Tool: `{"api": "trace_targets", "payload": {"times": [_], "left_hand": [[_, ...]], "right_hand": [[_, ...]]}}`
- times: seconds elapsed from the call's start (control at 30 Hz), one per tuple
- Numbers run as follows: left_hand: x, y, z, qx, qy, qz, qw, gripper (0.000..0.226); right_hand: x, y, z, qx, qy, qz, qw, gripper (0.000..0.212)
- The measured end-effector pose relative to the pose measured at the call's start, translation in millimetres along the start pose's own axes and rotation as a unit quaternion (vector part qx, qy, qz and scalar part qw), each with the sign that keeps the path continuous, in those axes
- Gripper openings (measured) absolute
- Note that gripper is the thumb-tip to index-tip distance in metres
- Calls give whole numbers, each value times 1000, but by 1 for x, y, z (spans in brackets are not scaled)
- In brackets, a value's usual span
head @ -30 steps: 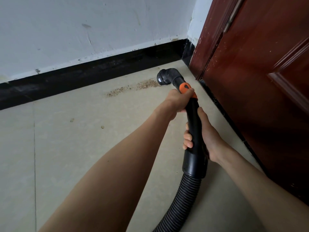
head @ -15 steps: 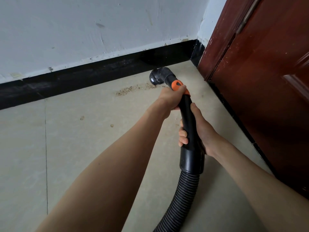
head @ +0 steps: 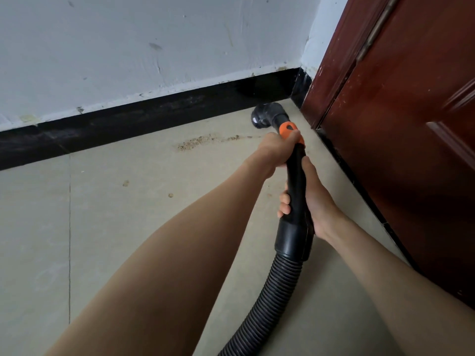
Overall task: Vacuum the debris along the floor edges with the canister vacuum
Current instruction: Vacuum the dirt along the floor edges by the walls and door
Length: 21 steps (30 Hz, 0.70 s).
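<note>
Left hand (head: 279,150): wrapped round the vacuum wand (head: 297,181) just below its orange collar (head: 289,131)
Right hand (head: 312,201): gripping the wand lower down, above the ribbed hose (head: 270,304)
Nozzle (head: 267,115): near the corner, by the black skirting (head: 154,116); beside the red door (head: 411,150)
Debris (head: 205,142): a sandy streak on the floor (head: 128,227) left of the nozzle (stray crumbs nearer the person)
</note>
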State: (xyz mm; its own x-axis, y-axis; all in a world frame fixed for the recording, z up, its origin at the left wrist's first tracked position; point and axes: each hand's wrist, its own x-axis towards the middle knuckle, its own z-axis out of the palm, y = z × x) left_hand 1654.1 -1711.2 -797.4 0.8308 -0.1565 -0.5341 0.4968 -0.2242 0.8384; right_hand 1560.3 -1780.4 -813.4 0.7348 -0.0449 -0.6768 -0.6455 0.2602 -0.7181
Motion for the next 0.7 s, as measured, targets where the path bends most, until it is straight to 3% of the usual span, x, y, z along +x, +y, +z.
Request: {"api": "trace_targets", "payload": {"times": [0.17, 0.3, 0.53, 0.7], "left_hand": [[-3, -8, 29, 17, -45, -8, 999, 43], [-14, -16, 30, -28, -79, -18, 996, 24], [-28, -16, 17, -102, -41, -55, 992, 27], [-29, -26, -4, -96, -32, -78, 992, 29]], "right_hand": [[-12, 10, -28, 32, 10, 17, 999, 63], [-23, 17, -39, 23, -12, 34, 999, 62], [-29, 15, -16, -42, -40, 37, 998, 65], [-32, 24, 3, -83, -52, 40, 994, 64]]}}
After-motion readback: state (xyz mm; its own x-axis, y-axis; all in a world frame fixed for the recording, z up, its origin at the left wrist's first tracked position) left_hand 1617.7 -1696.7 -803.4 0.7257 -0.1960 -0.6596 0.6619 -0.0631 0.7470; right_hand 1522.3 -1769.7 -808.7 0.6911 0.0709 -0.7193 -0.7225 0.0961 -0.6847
